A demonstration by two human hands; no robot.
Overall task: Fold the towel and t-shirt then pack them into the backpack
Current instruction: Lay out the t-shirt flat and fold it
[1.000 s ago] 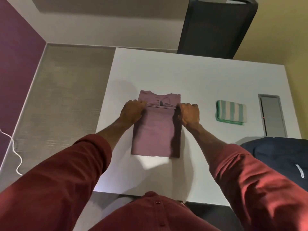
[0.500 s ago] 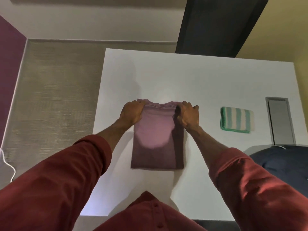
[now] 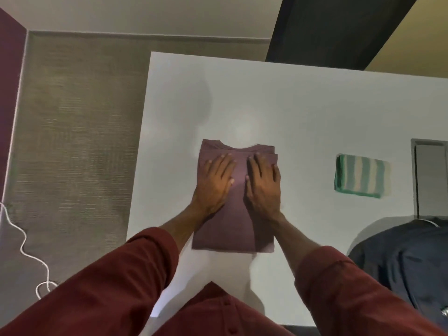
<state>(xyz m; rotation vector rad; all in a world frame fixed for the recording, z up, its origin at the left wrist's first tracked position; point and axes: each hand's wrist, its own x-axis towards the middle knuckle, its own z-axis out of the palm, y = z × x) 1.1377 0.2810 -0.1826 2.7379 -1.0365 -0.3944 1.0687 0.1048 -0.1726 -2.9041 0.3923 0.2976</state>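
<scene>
A mauve t-shirt (image 3: 234, 235) lies folded into a rectangle in the middle of the white table (image 3: 303, 112), collar at the far end. My left hand (image 3: 217, 184) lies flat on its left half, fingers straight. My right hand (image 3: 263, 184) presses flat on its right half beside it. A folded green-and-white striped towel (image 3: 358, 175) sits on the table to the right, apart from both hands. The dark blue backpack (image 3: 407, 265) lies at the table's near right corner, partly cut off by the frame edge.
A grey rectangular panel (image 3: 430, 175) is set into the table at the far right, behind the backpack. A black chair back (image 3: 334, 30) stands beyond the table's far edge. A white cord (image 3: 26, 251) trails on the floor at the left.
Both hands let go of the t-shirt's folded edge near the collar and moved inward onto the top of the fold, now lying flat side by side.
</scene>
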